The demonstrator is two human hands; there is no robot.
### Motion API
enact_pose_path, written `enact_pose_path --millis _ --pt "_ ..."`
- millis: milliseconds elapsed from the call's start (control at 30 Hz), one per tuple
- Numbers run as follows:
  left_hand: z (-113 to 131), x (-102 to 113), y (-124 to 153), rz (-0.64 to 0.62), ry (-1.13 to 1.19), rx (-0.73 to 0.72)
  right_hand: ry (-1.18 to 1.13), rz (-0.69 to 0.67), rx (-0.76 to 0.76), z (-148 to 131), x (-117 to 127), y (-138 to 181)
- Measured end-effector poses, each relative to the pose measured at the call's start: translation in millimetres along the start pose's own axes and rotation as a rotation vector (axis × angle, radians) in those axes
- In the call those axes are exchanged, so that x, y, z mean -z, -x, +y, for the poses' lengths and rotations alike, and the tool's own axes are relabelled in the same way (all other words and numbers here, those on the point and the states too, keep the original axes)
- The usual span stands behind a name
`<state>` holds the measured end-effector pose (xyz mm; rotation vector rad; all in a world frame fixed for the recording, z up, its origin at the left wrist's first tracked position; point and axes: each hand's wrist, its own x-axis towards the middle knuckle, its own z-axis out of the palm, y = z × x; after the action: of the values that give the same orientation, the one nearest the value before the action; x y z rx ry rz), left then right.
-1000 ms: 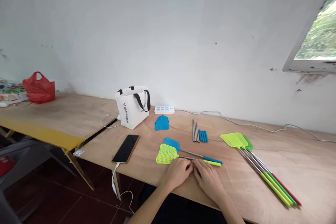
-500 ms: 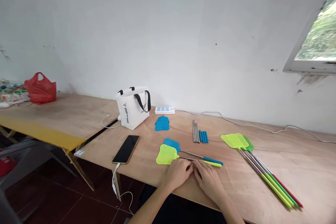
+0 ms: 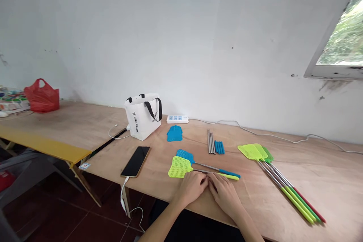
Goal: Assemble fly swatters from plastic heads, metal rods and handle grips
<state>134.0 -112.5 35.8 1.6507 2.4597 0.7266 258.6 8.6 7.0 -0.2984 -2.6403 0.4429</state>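
Note:
My left hand (image 3: 193, 186) rests at the table's front edge, fingers curled in and their tips hidden. Close beside it, my right hand (image 3: 224, 193) lies with its fingers bent too, almost meeting the left. Just beyond both hands is a yellow-green fly swatter (image 3: 179, 167), its shaft and handle partly covered by them; whether the fingers grip it cannot be seen. Behind it lies a blue fly swatter (image 3: 208, 166). Farther back are loose blue swatter heads (image 3: 174, 134), several metal rods (image 3: 210, 142) and several short blue handles (image 3: 219, 147).
Several finished-looking fly swatters (image 3: 279, 174) lie fanned at the right. To the left are a phone (image 3: 135, 161) on a cable and a white tote bag (image 3: 143, 117). A power strip (image 3: 177, 119) sits by the wall. A red plastic bag (image 3: 42, 97) stands on the other table.
The view has shifted very slightly. My hands and the things on the table keep their places.

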Motion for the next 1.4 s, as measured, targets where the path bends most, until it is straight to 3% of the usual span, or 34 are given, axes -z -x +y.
enact_pose_path --millis 333,600,967,1200,1400 --pt "2 1 0 0.018 0.004 0.000 0.020 0.014 0.013 -1 1 0" --pt "4 5 1 0.017 0.003 -0.001 0.371 0.244 0.031 12 -5 2" --pt "7 11 4 -0.020 0.022 0.019 0.306 0.112 0.002 29 4 2" --pt "6 11 3 -0.025 0.030 0.032 0.199 0.141 -0.180 66 41 6" --pt "8 14 5 -0.037 0.085 0.025 0.301 0.200 -0.541 101 89 20"
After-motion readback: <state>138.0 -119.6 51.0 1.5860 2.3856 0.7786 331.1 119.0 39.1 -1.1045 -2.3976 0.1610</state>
